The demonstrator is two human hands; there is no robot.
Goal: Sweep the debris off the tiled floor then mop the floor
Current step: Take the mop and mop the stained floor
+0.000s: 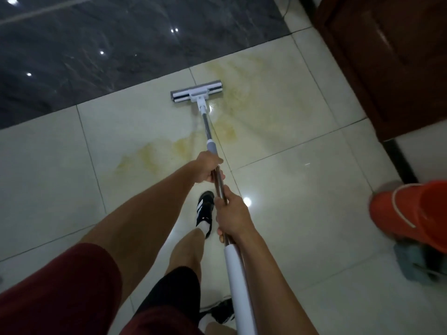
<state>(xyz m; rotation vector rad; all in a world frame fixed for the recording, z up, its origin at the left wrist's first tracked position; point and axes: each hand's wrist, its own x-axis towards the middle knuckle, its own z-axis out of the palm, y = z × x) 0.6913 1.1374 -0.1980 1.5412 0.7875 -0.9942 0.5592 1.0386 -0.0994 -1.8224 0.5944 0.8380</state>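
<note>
A flat mop with a white and grey head (196, 91) lies on the pale tiled floor (302, 189), near the edge of a dark marble strip. Its metal pole (207, 128) runs back toward me and ends in a white grip. My left hand (207, 168) grips the pole further down. My right hand (231, 213) grips it closer to me, just above the white sleeve. Yellowish smears (232, 102) spread over the tiles around and to the right of the mop head, and to the left of the pole.
An orange bucket (411, 211) stands at the right edge with a blue-grey cloth (416, 264) below it. Dark wooden furniture (387, 64) fills the upper right. Black glossy marble (108, 49) covers the top left. My black shoes and legs are under the pole.
</note>
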